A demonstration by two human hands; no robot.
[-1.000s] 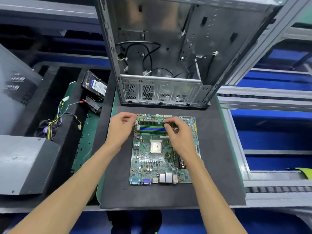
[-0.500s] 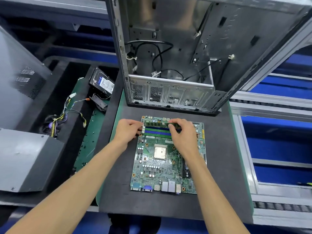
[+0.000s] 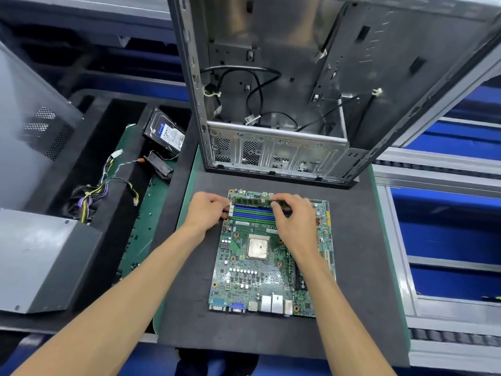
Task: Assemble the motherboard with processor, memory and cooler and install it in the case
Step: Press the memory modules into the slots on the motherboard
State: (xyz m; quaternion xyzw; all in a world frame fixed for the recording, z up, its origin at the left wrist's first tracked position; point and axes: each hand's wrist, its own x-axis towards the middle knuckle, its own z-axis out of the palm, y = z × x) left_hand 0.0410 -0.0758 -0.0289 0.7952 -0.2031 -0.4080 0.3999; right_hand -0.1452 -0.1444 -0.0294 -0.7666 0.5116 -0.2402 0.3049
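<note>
Head view: motherboard [image 3: 271, 256] lay flat on the dark mat [image 3: 366, 240], near side of the open case [image 3: 284, 90]. Processor [image 3: 258, 247] sat in its socket, mid-board; no cooler fitted. Memory module [image 3: 253, 202] was held along the far edge of the board, over the blue/green DIMM slots [image 3: 252, 213], its long edge lined up w/ them. Whether it was already in a slot could not be told.

Left hand [image 3: 207, 211] pinched the module's left end, fingers curled by the slot latches. Right hand [image 3: 294, 217] pinched the right end from above, thumb and fingers around the top edge.

Handling, as judged:
- Module: light, thin, stiff PCB; fragile at chips and gold contacts. Take hold at the two short ends or top edge only, as both hands did.
- Seating prob. needs even downward press at both ends; uneven force may tilt it or stress the slot.
- Board: rigid but flexes under load; support on mat was adequate. Lift by edges, not by components.

Hard drive [image 3: 164, 131] and cable bundle [image 3: 89, 196] lay well apart, far left.
</note>
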